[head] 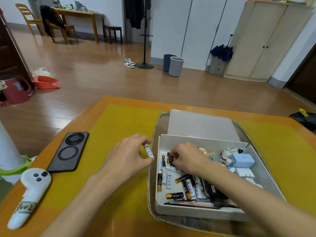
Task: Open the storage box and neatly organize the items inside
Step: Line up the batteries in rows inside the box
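Left hand: I see my left hand (127, 155) hovering just outside the left wall of the storage box, fingers curled round a white battery (148, 150) that stands roughly upright between fingertips and thumb.
Right hand: my right hand (187, 158) is inside the box at its far left part, fingertips pinching a black-and-gold battery (171, 159); I cannot tell whether it holds one or two.
Storage box: the white storage box (159, 170) is open and sits in a clear tray (151, 183) on the right half of the bench (130, 117).
Lid: the translucent lid (200, 124) lies flat in the tray, just behind the box.
Box contents, left: loose batteries (185, 184), white ones and black-and-gold ones, lie at mixed angles across the floor of the box, several lined up along the left wall.
Box contents, right: a small rabbit figure (226, 155), a pale blue charger block (242, 160) and a white plug (245, 173) are crowded in the far right corner; a dark flat item (213, 190) lies under my right forearm.
Bench, left side: a black phone (69, 152) lies back up, and just beside it a white handheld controller (29, 194) with a taped label.
Covering: a yellow mat (123, 122) covers the middle of the bench.
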`<state>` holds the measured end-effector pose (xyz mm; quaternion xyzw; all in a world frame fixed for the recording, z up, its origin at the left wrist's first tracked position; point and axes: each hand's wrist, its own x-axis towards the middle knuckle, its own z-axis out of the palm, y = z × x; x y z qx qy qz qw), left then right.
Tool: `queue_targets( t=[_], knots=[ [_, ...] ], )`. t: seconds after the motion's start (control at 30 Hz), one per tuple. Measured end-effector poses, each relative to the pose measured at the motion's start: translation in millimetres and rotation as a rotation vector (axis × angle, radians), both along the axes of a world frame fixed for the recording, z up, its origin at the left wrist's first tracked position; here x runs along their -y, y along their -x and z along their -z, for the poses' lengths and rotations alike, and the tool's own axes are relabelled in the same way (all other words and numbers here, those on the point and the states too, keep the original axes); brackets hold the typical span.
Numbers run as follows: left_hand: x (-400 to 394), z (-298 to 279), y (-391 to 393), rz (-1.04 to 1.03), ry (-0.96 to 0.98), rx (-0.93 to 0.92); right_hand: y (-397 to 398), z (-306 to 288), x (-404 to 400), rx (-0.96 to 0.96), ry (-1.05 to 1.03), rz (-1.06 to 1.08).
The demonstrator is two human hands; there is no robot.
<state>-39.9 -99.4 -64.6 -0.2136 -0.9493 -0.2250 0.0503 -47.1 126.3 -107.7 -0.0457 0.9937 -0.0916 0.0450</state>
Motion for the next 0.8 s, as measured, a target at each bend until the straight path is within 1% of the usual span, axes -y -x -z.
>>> queue_targets(
  t=[0.2, 0.3, 0.4, 0.53, 0.67, 0.8],
  knots=[
    [1, 9, 10, -0.02, -0.051, 0.003, 7, -2, 9, 0.009, 0.021, -0.051],
    [3, 10, 16, -0.024, -0.061, -0.006, 8, -1, 13, -0.065, 0.002, -0.067],
    [1, 11, 23, -0.018, -0.069, -0.015, 8, -3, 13, -0.121, -0.053, -0.136],
    [-7, 12, 30, 0.008, -0.093, -0.008, 13, -5, 14, -0.048, -0.087, -0.215],
    [-11, 15, 34, 0.019, -0.114, -0.003, 18, -5, 12, -0.005, -0.066, -0.2],
    [-13, 16, 37, 0.019, -0.131, 0.004, 20, 2, 10, -0.025, 0.058, -0.083]
  ],
)
